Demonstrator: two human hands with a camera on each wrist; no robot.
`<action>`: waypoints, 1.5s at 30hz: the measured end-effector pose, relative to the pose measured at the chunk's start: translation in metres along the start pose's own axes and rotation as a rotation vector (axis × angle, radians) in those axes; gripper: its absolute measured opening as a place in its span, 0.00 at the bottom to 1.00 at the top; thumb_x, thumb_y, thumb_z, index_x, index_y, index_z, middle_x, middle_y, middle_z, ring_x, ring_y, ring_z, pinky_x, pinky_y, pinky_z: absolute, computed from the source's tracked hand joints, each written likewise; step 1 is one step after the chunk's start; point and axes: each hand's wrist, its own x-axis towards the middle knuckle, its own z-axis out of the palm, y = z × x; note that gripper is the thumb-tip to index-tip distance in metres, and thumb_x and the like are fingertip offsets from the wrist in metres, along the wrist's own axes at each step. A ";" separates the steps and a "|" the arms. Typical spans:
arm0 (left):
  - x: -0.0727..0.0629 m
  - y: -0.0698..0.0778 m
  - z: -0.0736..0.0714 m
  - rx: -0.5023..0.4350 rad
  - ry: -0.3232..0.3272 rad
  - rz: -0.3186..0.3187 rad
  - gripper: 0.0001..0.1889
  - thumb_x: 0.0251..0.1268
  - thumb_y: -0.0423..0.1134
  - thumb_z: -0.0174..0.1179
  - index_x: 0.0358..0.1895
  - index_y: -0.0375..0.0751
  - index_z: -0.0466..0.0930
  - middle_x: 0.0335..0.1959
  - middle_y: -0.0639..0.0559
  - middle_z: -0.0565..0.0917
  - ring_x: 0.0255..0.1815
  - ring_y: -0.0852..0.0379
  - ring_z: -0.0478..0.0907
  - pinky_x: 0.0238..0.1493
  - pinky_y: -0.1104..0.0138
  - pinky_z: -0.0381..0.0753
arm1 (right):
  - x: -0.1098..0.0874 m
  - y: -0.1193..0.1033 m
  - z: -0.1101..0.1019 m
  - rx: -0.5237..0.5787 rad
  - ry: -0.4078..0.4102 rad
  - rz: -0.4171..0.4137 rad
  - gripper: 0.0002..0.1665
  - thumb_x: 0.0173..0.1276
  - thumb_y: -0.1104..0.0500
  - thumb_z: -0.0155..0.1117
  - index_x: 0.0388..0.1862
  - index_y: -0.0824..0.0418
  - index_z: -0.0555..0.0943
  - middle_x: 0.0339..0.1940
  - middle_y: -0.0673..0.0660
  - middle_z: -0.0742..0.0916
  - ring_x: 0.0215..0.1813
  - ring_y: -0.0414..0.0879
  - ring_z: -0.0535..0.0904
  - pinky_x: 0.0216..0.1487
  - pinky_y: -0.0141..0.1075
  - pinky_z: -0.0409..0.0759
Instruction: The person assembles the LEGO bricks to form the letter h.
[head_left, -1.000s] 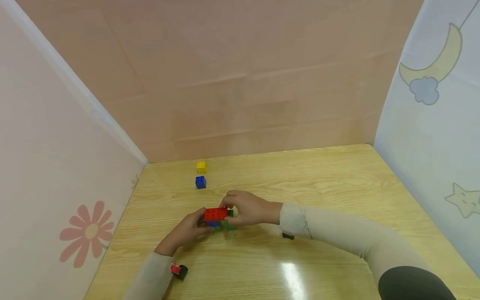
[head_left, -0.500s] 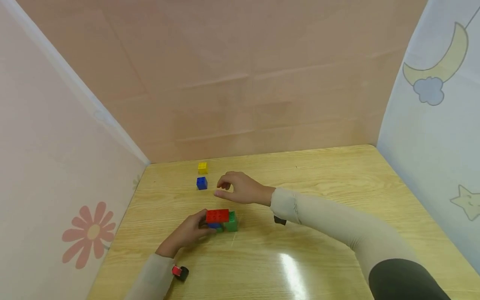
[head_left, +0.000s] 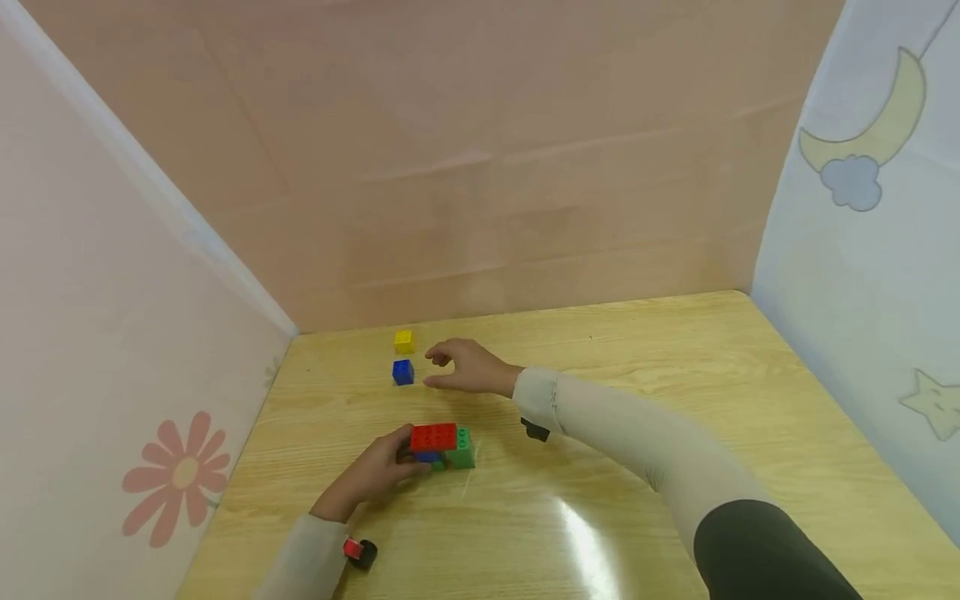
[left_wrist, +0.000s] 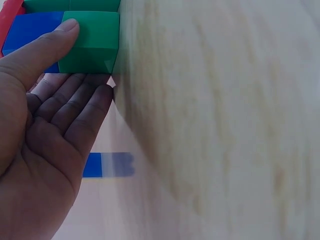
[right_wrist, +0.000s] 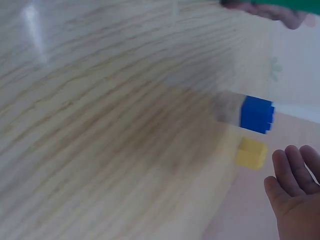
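Observation:
My left hand [head_left: 378,471] grips the left end of a small toy-brick build. A red brick [head_left: 433,437] lies across its top, with a green brick [head_left: 463,450] upright under the right end. In the left wrist view, my thumb presses a lower green brick [left_wrist: 95,35] beside a blue one [left_wrist: 32,32], fingers behind them. My right hand [head_left: 472,368] is held with thumb and fingers apart, nothing between them, just right of a loose blue brick [head_left: 402,372]. Behind that sits a yellow brick [head_left: 404,342]; both also appear in the right wrist view.
The wooden table [head_left: 637,375] meets a pinkish back wall [head_left: 510,167]. A pale left wall [head_left: 90,333] with a flower print and a right wall [head_left: 847,292] with moon and star prints flank it. A small black and red device [head_left: 360,552] sits at my left sleeve.
My right hand has let go of the red brick's right end and moved away, up to beside the loose blue brick. The left hand keeps hold of the build in the same place.

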 end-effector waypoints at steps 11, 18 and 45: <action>0.001 -0.005 0.001 -0.011 -0.013 0.006 0.20 0.63 0.48 0.66 0.56 0.50 0.73 0.55 0.56 0.80 0.58 0.56 0.77 0.57 0.64 0.78 | 0.022 0.021 0.038 0.152 -0.029 0.071 0.42 0.62 0.44 0.71 0.69 0.61 0.70 0.62 0.58 0.79 0.57 0.47 0.78 0.55 0.36 0.79; 0.001 -0.003 -0.001 -0.020 -0.017 0.009 0.21 0.63 0.48 0.66 0.57 0.52 0.73 0.56 0.57 0.79 0.58 0.58 0.77 0.57 0.66 0.78 | 0.030 0.027 0.041 0.181 -0.020 0.124 0.44 0.62 0.43 0.71 0.72 0.58 0.67 0.62 0.56 0.79 0.57 0.44 0.78 0.54 0.35 0.79; 0.002 -0.004 0.000 -0.039 -0.015 0.002 0.21 0.63 0.46 0.67 0.57 0.51 0.73 0.57 0.56 0.80 0.58 0.58 0.77 0.57 0.67 0.77 | 0.057 0.034 0.058 0.151 -0.007 0.159 0.46 0.59 0.44 0.73 0.72 0.58 0.67 0.52 0.52 0.82 0.51 0.41 0.78 0.53 0.35 0.79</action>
